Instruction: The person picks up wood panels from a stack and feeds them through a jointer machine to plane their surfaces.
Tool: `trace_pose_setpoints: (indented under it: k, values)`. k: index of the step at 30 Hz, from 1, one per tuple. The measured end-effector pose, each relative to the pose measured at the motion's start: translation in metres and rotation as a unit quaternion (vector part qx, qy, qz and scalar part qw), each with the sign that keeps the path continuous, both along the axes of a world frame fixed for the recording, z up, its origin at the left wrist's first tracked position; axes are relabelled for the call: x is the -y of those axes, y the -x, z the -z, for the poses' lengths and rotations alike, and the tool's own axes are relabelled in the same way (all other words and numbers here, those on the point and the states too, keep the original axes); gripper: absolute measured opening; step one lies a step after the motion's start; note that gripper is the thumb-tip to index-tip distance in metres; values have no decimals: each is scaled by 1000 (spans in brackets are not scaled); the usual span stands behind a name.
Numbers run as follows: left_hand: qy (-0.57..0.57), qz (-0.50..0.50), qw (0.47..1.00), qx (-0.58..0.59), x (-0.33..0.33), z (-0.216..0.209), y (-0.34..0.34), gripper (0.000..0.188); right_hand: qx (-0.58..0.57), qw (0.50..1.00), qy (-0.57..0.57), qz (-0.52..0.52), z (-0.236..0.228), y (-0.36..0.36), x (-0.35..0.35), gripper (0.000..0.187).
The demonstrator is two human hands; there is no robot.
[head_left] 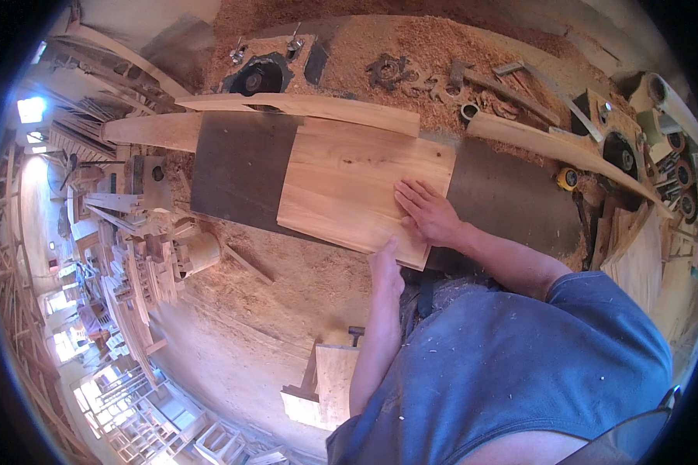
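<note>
A flat, pale wooden board [349,174] lies on a dark machine table [244,167], its far edge along a wooden fence [349,110]. My right hand [429,213] rests palm down on the board's right part, fingers stretched out. At the near edge, my left hand [386,267] grips the board with its thumb at the top; its other fingers are partly hidden. The near edge looks layered, but I cannot tell whether a second board lies underneath.
Beyond the fence stand a round dark machine part [257,77] and a hammer [473,77] amid wood shavings. A yellow tape measure [568,179] sits at the table's right end. A second wooden fence piece [551,147] runs rightward. Wood stacks [143,271] stand at left.
</note>
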State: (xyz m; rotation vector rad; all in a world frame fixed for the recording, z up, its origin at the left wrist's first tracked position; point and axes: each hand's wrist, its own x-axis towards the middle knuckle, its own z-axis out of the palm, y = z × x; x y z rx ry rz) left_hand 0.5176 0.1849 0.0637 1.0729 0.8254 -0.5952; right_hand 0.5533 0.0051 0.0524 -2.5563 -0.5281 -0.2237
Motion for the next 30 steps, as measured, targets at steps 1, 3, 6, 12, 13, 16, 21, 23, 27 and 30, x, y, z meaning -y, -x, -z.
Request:
trace_pose_setpoints:
  k: [1,3,6,12,13,16,21,23,27,30]
  values:
    - [-157,17,987,14,-7,7,-3,85,3,1000,-2,-1,-5,-9,-3,63]
    - [-456,47,888,31,-41,34,-12,96,8,1000,3,0,-11,-23,-10,63]
    - [-621,148,760,125,-52,-14,-81,112,-4,999,28,25,-5,-21,-10,62]
    - [-656,230,717,54,-77,-22,-224,123,-6,1000,-17,25,-6,-53,-51,61]
    - [-655,221,722,37,-75,-19,-234,126,-12,1000,-16,21,-8,-57,-55,62]
    - [-639,214,739,3,-65,-19,-248,132,-35,999,-5,-11,-13,-66,-43,63]
    - [-633,217,743,6,-67,-14,-255,139,-26,998,-24,-51,-15,-85,-28,62]
    - [-636,212,741,20,-81,-4,-260,140,-32,998,-39,-36,-19,-89,-40,63]
    - [-631,210,747,12,-111,11,-277,144,-32,997,-66,-36,-21,-110,-57,66]
    - [-641,215,737,3,-103,3,-283,146,-46,996,-69,-26,-20,-115,-60,68]
